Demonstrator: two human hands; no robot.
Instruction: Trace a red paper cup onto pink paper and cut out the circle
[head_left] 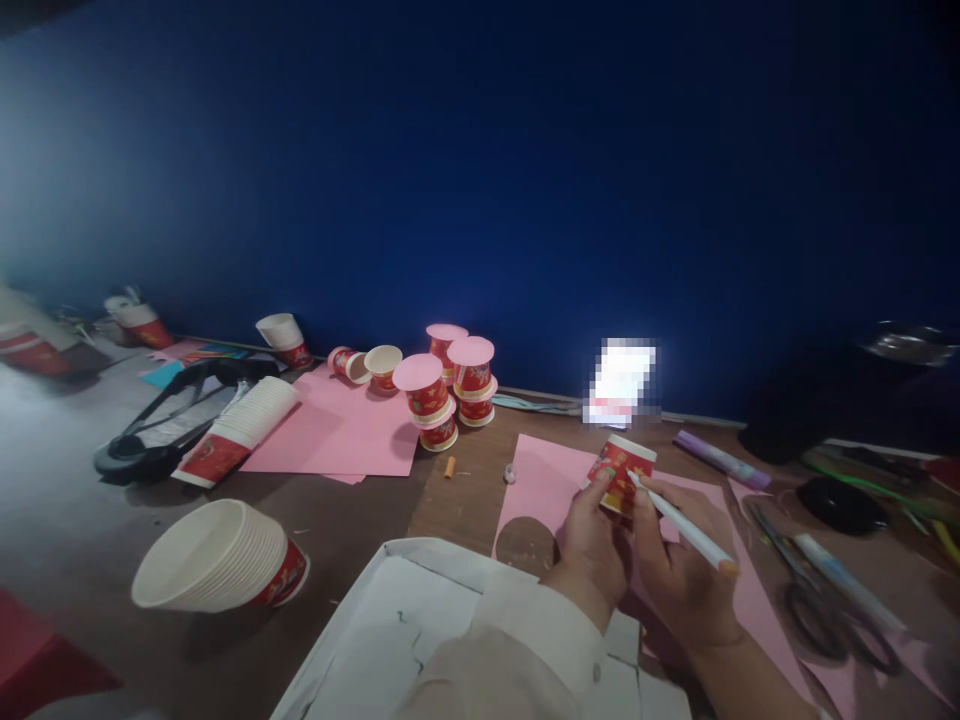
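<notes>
While your left hand [592,540] pinches a red paper cup [619,465] between thumb and fingers, right of centre in the frame, your right hand [686,575] grips a white pen [686,525] whose orange end points to the lower right. The pen's other end lies at the cup's printed side; whether it touches or stops just short cannot be told from this angle. You have the cup tilted, pale rim toward the top of the frame, above a pink sheet [551,480] with a round hole cut through it, left of your left wrist.

Judging by how things lie, you are partway along. Near the centre of the frame, several red cups [429,402] stand rim down in stacks, topped with pink discs [418,372], and these look done. No disc shows on the cup you hold, so its work seems unfinished. Much appears left over: one nested stack of cups [217,560] at the lower left, another cup stack [247,430] lying above it, and an upright loose cup [384,368] just left of the disc-topped ones. Scissors [802,590] lie at the lower right of the frame, out of both your hands.
</notes>
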